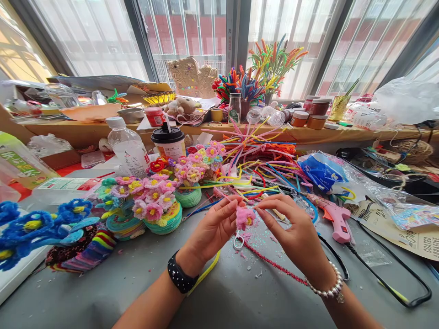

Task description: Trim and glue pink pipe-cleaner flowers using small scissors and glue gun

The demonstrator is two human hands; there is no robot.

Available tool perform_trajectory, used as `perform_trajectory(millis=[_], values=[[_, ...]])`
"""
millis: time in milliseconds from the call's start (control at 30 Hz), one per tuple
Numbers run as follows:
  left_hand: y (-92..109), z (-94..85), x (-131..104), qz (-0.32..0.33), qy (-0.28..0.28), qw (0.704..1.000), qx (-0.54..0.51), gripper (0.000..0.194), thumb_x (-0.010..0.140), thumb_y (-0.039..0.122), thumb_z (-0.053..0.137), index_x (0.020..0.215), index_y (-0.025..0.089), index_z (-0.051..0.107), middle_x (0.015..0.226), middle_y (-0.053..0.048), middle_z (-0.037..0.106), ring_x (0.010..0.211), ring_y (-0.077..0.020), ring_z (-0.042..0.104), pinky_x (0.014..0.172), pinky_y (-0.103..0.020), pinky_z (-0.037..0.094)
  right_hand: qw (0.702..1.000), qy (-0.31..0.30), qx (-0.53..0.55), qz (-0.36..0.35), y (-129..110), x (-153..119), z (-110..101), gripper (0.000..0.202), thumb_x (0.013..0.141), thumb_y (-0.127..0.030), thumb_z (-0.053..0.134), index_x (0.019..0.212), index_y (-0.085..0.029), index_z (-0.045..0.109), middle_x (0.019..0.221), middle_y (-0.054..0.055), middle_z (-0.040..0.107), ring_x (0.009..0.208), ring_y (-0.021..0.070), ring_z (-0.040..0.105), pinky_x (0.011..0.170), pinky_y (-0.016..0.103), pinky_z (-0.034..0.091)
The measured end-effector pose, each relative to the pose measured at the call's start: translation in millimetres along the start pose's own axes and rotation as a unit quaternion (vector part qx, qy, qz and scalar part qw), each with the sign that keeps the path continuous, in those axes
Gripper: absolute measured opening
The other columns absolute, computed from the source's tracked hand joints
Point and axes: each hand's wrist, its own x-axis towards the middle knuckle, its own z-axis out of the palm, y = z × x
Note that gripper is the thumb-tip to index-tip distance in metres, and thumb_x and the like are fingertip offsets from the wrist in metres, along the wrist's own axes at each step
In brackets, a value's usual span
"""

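A small pink fuzzy pipe-cleaner flower with a yellow centre is held up between my hands over the grey table. My left hand, with a dotted black band at the wrist, pinches it from the left. From the other side, the thumb and forefinger of my right hand close on the flower's edge; a beaded bracelet circles that wrist. Just below lie a white scissors handle and a red tinsel pipe cleaner, among glitter and pink fluff. A yellow pipe cleaner runs partly behind my left wrist.
Finished flower pots stand to the left, beside a plastic bottle and a lidded cup. Loose pipe cleaners pile up behind my hands. A pink glue gun with a black cord lies at right, near a blue packet.
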Motion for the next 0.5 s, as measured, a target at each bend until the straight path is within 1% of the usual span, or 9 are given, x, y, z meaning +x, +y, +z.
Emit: perform_trajectory(millis=[100, 167, 200, 233, 267, 333, 400, 433, 500], values=[[2.6, -0.9, 0.4, 0.028, -0.001, 0.999, 0.042, 0.012, 0.066, 0.012, 0.063, 0.078, 0.016, 0.062, 0.074, 0.001, 0.063, 0.063, -0.0053, 0.059, 0.059, -0.013, 0.047, 1.0, 0.008, -0.02, 0.014, 7.0, 2.2, -2.4, 0.011, 0.08, -0.023, 0.05, 0.082, -0.02, 0.061, 0.087, 0.005, 0.061, 0.085, 0.0198, 0.054, 0.076, 0.036, 0.042], [4.1, -1.1, 1.4, 0.075, 0.009, 0.989, 0.124, 0.01, 0.067, 0.014, 0.063, 0.076, 0.016, 0.063, 0.077, 0.001, 0.064, 0.068, -0.0066, 0.059, 0.064, -0.015, 0.046, 0.999, 0.033, -0.035, 0.023, 11.8, 3.1, -4.6, 0.014, 0.081, -0.021, 0.047, 0.089, -0.02, 0.059, 0.093, 0.005, 0.06, 0.088, 0.02, 0.053, 0.078, 0.037, 0.04], [4.4, -1.1, 1.8, 0.107, 0.018, 0.978, 0.18, 0.009, 0.067, 0.015, 0.063, 0.075, 0.016, 0.063, 0.078, 0.0, 0.064, 0.071, -0.0075, 0.059, 0.066, -0.016, 0.045, 0.997, 0.052, -0.039, 0.034, 13.6, 3.4, -5.8, 0.016, 0.082, -0.022, 0.046, 0.093, -0.02, 0.057, 0.094, 0.006, 0.059, 0.089, 0.02, 0.052, 0.078, 0.037, 0.04], [4.4, -1.1, 2.0, 0.14, 0.029, 0.96, 0.24, 0.008, 0.067, 0.016, 0.063, 0.076, 0.016, 0.064, 0.08, 0.0, 0.064, 0.073, -0.0086, 0.058, 0.069, -0.017, 0.044, 0.996, 0.068, -0.036, 0.048, 14.8, 3.5, -6.9, 0.017, 0.083, -0.023, 0.043, 0.094, -0.02, 0.056, 0.093, 0.006, 0.059, 0.087, 0.0198, 0.053, 0.077, 0.037, 0.04], [4.0, -0.9, 2.0, 0.17, 0.038, 0.938, 0.299, 0.009, 0.068, 0.018, 0.063, 0.076, 0.016, 0.064, 0.08, -0.001, 0.064, 0.075, -0.0098, 0.058, 0.07, -0.018, 0.044, 0.994, 0.078, -0.03, 0.065, 15.3, 3.4, -7.8, 0.017, 0.085, -0.025, 0.041, 0.091, -0.019, 0.055, 0.089, 0.006, 0.059, 0.083, 0.0192, 0.053, 0.074, 0.036, 0.041], [2.6, -0.4, 1.1, 0.213, 0.046, 0.891, 0.399, 0.011, 0.069, 0.021, 0.062, 0.079, 0.017, 0.065, 0.082, -0.002, 0.064, 0.078, -0.0125, 0.057, 0.073, -0.021, 0.042, 0.993, 0.076, -0.017, 0.088, 14.1, 3.0, -8.8, 0.024, 0.087, -0.03, 0.036, 0.076, -0.019, 0.054, 0.074, 0.004, 0.058, 0.071, 0.0171, 0.053, 0.065, 0.033, 0.041], [0.8, 0.4, -0.6, 0.239, 0.035, 0.848, 0.472, 0.013, 0.07, 0.023, 0.06, 0.081, 0.017, 0.065, 0.082, -0.003, 0.064, 0.077, -0.0143, 0.056, 0.073, -0.024, 0.042, 0.995, 0.058, -0.01, 0.077, 10.6, 2.4, -8.1, 0.03, 0.087, -0.033, 0.036, 0.064, -0.019, 0.049, 0.066, 0.002, 0.054, 0.065, 0.0156, 0.05, 0.062, 0.031, 0.04], [-0.1, 0.7, -1.4, 0.25, 0.024, 0.828, 0.501, 0.013, 0.07, 0.024, 0.06, 0.081, 0.018, 0.066, 0.08, -0.004, 0.064, 0.074, -0.0145, 0.056, 0.072, -0.024, 0.041, 0.997, 0.048, -0.006, 0.061, 8.4, 2.1, -7.0, 0.027, 0.086, -0.033, 0.038, 0.065, -0.019, 0.049, 0.068, 0.002, 0.054, 0.067, 0.0157, 0.051, 0.064, 0.031, 0.041], [-1.9, 1.0, -2.6, 0.272, -0.003, 0.788, 0.552, 0.011, 0.07, 0.024, 0.06, 0.078, 0.018, 0.066, 0.073, -0.003, 0.064, 0.069, -0.0145, 0.055, 0.07, -0.025, 0.04, 0.999, 0.015, 0.017, 0.029, 3.7, 1.5, -3.5, 0.014, 0.082, -0.031, 0.048, 0.078, -0.019, 0.054, 0.081, 0.004, 0.056, 0.079, 0.0172, 0.052, 0.071, 0.032, 0.042]])
